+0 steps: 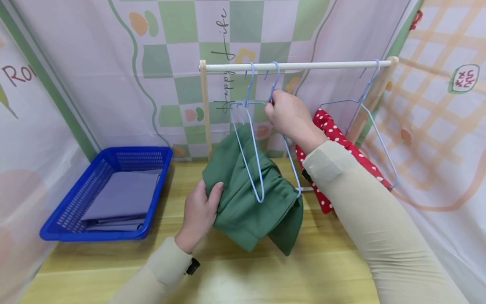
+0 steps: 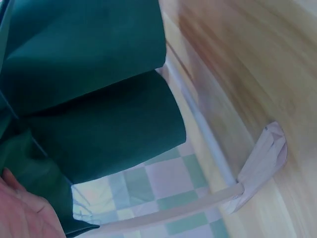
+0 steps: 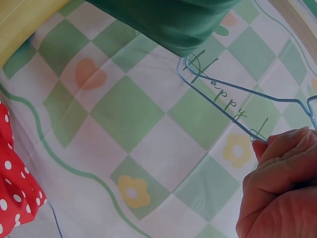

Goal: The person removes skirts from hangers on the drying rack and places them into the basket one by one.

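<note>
In the head view my right hand (image 1: 292, 116) grips a light blue hanger (image 1: 292, 169) just below its hook, which is over the white rail (image 1: 322, 66). A dark green garment (image 1: 247, 190) with two wide, leg-like ends hangs beneath the hangers. My left hand (image 1: 201, 211) pinches its left edge, thumb in front and the other fingers hidden behind the cloth. Another blue hanger (image 1: 259, 169) hangs in front of the garment, on the left. In the right wrist view the right hand (image 3: 282, 183) is closed around the hanger's wire, with the green cloth (image 3: 168, 22) at its far end.
A red polka-dot garment (image 1: 330, 126) hangs on a hanger (image 1: 379, 133) at the rail's right end. On the wooden table (image 1: 228, 278), left, stands a blue basket (image 1: 49, 232) with folded grey-purple cloth (image 1: 125, 194). Wooden posts (image 1: 206, 109) support the rail; printed curtains (image 1: 178, 25) surround it.
</note>
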Motion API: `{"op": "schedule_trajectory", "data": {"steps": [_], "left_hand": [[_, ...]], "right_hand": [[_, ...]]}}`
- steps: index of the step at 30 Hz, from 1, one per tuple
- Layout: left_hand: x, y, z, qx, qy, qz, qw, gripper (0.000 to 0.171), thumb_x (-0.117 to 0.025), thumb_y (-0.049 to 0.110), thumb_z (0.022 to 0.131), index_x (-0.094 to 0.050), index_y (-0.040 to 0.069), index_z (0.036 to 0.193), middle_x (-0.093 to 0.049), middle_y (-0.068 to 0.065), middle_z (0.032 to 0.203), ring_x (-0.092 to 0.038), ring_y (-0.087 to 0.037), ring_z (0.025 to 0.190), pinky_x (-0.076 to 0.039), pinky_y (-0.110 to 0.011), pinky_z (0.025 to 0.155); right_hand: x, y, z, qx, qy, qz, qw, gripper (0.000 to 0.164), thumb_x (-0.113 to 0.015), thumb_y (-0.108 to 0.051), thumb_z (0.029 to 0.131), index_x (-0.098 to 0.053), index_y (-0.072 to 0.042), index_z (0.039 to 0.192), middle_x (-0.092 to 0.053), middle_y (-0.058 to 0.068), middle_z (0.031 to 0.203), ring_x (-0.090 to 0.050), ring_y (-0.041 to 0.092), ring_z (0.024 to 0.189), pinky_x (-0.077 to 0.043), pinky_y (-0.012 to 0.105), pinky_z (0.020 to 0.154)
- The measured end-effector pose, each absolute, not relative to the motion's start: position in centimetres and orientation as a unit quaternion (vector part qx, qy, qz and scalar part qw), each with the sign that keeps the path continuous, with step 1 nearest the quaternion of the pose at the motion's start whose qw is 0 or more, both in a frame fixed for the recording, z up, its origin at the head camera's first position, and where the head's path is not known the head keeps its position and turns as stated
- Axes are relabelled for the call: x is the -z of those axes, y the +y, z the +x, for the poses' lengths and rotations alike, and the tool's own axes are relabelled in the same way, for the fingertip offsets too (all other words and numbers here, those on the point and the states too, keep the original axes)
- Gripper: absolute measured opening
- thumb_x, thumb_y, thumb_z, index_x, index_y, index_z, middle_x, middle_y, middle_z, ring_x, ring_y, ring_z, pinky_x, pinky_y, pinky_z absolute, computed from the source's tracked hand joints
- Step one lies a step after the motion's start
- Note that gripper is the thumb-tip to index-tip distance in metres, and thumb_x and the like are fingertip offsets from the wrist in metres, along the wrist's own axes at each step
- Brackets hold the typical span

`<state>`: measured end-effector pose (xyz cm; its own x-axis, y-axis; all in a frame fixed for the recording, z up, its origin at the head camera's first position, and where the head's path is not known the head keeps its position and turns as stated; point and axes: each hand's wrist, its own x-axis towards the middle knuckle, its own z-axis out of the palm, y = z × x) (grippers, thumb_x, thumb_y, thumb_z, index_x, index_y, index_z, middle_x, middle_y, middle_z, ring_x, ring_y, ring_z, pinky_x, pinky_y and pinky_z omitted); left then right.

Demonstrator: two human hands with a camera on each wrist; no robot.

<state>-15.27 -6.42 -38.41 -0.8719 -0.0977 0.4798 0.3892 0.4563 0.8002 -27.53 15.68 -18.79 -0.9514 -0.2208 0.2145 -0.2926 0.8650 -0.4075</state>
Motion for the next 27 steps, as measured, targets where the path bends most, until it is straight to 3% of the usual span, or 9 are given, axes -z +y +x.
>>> {"op": "schedule_trajectory", "data": {"steps": [16,22,27], "left_hand": [[37.6,-8.3,-13.3,0.516,-0.812,-0.066,0.264,0.021,-0.065,0.022,0.105,-0.064,0.001,0.102,-0.054,-0.005,0.076,-0.054,-0.019,0.07,-0.048,-0.032,0.064],[37.1,-9.5,-12.4,0.506,-0.814,-0.059,0.28,0.018,-0.065,0.019,0.105,-0.066,0.001,0.104,-0.06,-0.007,0.08,-0.057,-0.017,0.073,-0.049,-0.031,0.067],[37.0,-10.9,-11.8,0.494,-0.822,-0.051,0.279,0.019,-0.067,0.021,0.104,-0.067,0.002,0.108,-0.066,-0.009,0.088,-0.06,-0.017,0.078,-0.05,-0.026,0.069]], "right_hand": [[18.7,15.9,-27.9,-0.212,-0.964,0.135,0.081,0.03,-0.041,-0.023,0.109,-0.057,0.0,0.122,-0.062,0.018,0.11,-0.06,0.034,0.094,-0.056,0.046,0.087],[18.8,16.0,-28.0,-0.213,-0.964,0.135,0.082,0.031,-0.04,-0.023,0.109,-0.056,-0.001,0.122,-0.062,0.018,0.112,-0.06,0.034,0.095,-0.056,0.047,0.088],[18.8,15.9,-28.2,-0.209,-0.964,0.136,0.089,0.028,-0.04,-0.022,0.108,-0.056,-0.001,0.116,-0.06,0.017,0.104,-0.058,0.034,0.09,-0.053,0.045,0.083]]}}
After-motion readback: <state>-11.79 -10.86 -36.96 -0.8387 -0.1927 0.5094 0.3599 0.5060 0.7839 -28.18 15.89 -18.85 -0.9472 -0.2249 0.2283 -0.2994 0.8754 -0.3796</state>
